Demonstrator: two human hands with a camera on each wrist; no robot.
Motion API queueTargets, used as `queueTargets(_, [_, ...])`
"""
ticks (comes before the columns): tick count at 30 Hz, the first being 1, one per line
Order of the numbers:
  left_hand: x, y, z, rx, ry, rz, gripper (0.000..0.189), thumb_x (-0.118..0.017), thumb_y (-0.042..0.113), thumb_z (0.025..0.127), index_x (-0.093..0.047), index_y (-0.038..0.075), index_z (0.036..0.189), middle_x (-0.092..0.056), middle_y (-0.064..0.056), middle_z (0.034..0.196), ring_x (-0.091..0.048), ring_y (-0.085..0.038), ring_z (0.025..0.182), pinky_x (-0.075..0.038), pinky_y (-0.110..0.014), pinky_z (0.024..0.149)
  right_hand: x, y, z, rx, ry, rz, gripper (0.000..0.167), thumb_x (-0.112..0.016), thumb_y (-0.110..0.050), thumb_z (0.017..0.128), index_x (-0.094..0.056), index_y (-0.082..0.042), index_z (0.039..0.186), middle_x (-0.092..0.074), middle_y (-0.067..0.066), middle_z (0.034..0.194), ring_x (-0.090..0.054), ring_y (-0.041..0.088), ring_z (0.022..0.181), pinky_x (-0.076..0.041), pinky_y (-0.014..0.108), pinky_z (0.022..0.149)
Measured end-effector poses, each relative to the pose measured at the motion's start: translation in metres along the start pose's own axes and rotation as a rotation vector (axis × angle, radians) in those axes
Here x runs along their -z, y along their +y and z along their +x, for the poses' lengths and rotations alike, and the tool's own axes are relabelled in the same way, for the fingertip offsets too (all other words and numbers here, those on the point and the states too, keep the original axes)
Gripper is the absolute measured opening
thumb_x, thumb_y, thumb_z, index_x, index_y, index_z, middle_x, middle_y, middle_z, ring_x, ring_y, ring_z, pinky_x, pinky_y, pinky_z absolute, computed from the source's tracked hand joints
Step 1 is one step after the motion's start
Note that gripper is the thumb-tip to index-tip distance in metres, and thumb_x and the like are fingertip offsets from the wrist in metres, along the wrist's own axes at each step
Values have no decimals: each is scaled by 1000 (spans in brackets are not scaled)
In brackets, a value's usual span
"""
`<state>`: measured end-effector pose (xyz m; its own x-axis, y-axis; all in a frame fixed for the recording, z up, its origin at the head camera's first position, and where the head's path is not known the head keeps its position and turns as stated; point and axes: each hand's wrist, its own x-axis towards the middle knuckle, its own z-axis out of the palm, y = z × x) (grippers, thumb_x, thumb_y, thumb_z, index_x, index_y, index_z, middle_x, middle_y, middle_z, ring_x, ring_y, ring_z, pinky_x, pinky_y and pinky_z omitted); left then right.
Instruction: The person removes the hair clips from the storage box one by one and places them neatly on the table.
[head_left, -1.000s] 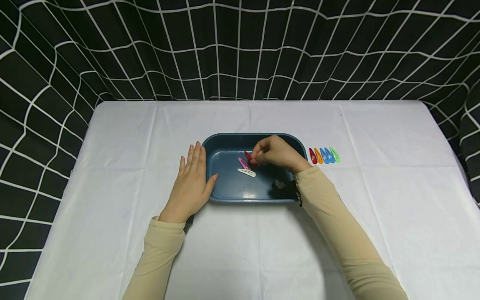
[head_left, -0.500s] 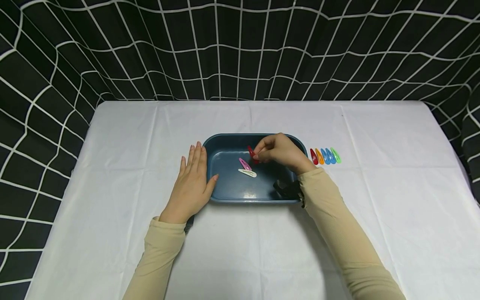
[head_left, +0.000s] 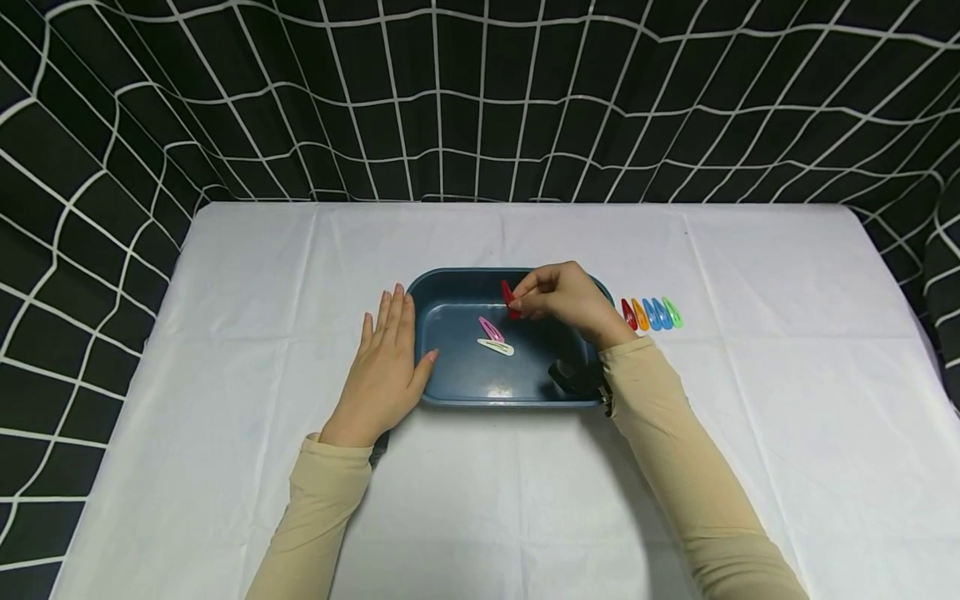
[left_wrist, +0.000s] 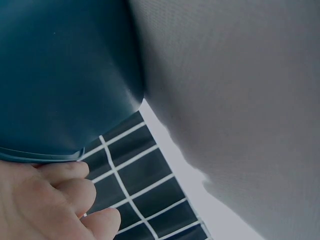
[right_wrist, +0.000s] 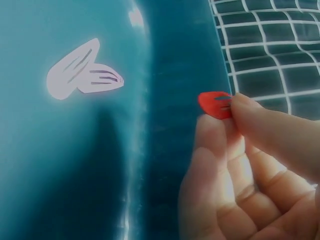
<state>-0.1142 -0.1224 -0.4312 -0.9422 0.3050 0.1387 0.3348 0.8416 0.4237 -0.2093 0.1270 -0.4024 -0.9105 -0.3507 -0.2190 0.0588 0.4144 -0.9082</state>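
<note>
A red snap hair clip [right_wrist: 214, 104] is pinched between the thumb and fingers of my right hand [head_left: 572, 302], above the far part of a dark blue tray [head_left: 450, 379]. Inside that tray lie a pink hair clip [head_left: 491, 328] and a white hair clip [head_left: 496, 347], overlapping at one end. My left hand [head_left: 378, 367] rests with straight fingers along the tray's left rim, its thumb over the edge. In the left wrist view, some of its fingers [left_wrist: 75, 192] show beside the tray wall.
Right of the tray, a row of hair clips lies on the white cloth: a red one [head_left: 628, 314], an orange one [head_left: 640, 314], two blue ones [head_left: 656, 313] and a green one [head_left: 672, 312]. A black curtain with white netting [head_left: 480, 100] stands behind the table.
My right hand has moved slightly up and to the right with the red hair clip, away from the pink and white clips. The left hand has stayed in place.
</note>
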Motion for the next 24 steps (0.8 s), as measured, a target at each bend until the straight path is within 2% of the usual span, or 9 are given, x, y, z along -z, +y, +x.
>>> queueTargets(5, [0, 1, 0, 7, -13, -11, 71, -46, 29, 98, -13, -12, 145, -3, -23, 154, 2, -31, 143, -3, -50, 112, 0, -2, -2, 0, -1, 10, 14, -66, -1, 85, -65, 11, 92, -68, 9, 79, -62, 17, 70, -52, 27, 67])
queueTargets(9, [-1, 1, 0, 8, -14, -7, 71, -47, 29, 98, -13, -12, 145, -3, -23, 154, -1, -33, 143, -4, -51, 112, 1, -3, -5, 1, 3, 13, 15, -67, -3, 85, -66, 10, 92, -69, 7, 77, -63, 20, 70, -52, 31, 68])
queueTargets(17, [-2, 1, 1, 14, -8, -4, 71, -48, 29, 98, -14, -12, 145, -5, -23, 154, -3, -35, 143, -4, -51, 112, 3, -2, -8, 11, 18, 64, 17, -66, 1, 85, -63, 15, 94, -68, 3, 73, -62, 9, 66, -52, 26, 66])
queueTargets(24, [0, 0, 0, 16, -10, -2, 71, -47, 29, 98, -14, -12, 145, -4, -23, 155, 1, -32, 143, -3, -50, 112, 6, -3, -10, 21, 25, 78, 16, -66, 2, 84, -63, 15, 94, -68, 2, 73, -63, 9, 66, -52, 25, 65])
